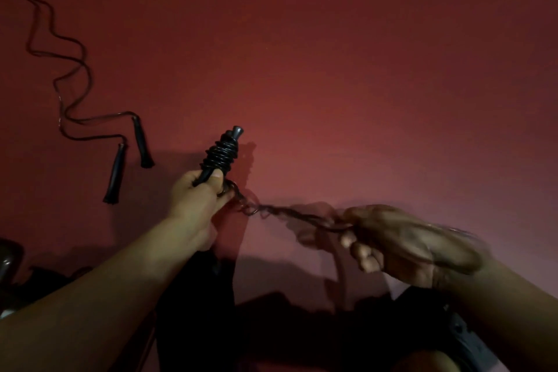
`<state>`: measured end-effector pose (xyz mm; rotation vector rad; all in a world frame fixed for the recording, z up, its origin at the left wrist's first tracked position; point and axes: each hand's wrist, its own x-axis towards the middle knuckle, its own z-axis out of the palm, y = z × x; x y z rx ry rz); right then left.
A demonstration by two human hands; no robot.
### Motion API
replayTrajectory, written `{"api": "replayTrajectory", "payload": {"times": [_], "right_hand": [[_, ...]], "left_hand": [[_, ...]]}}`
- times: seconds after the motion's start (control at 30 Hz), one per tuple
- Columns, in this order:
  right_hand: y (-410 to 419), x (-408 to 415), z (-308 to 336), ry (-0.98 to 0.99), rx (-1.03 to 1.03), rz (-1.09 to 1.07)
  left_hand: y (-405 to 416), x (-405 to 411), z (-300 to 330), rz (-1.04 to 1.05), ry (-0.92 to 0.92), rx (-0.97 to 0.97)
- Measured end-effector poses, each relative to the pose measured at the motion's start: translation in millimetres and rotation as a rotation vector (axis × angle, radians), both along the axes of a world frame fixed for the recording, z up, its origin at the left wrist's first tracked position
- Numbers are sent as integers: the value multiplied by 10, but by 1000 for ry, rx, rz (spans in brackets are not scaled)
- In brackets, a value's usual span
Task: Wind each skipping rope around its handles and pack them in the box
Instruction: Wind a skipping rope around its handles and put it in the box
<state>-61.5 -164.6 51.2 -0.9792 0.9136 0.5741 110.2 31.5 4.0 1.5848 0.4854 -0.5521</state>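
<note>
Head view | left hand [196,193] fingers grip rope-wound handles [222,154] | right hand [401,241] fingers pinch rope tail [287,213]

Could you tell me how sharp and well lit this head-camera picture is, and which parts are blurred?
Head view: dim and reddish, darkest toward the corners; the right hand and the rope it pulls are smeared by motion blur; the left hand and the wound handles are fairly sharp; hard shadows fall on the floor.
</note>
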Motion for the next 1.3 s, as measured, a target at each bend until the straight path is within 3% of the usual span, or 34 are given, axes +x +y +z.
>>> {"api": "replayTrajectory", "payload": {"times": [0.1, 0.23, 0.33, 0.47, 0.57, 0.67, 0.77, 1.03, 1.3], "right_hand": [[-109, -22, -31, 86, -22, -182], [-96, -70, -67, 82, -241, -104], [32, -16, -66, -15, -381, -16], [248, 113, -4, -290, -555, 69], [389, 163, 16, -425, -434, 110], [519, 165, 29, -505, -132, 54], [592, 146, 140, -499, -41, 25], [628, 142, 257, -391, -178, -45], [453, 154, 130, -241, -554, -92]], "left_hand": [[88, 63, 57, -15, -55, 49], [71, 21, 145, -109, -92, 76], [-29, -106, 229, -216, -105, 54], [-195, -349, 392, -308, -62, -53], [-298, -495, 489, -323, -38, -121], [-352, -551, 597, -332, 6, -208], [-391, -548, 671, -336, 33, -269], [-383, -475, 617, -319, -131, -185], [-221, -372, 457, -353, -196, -19]]}}
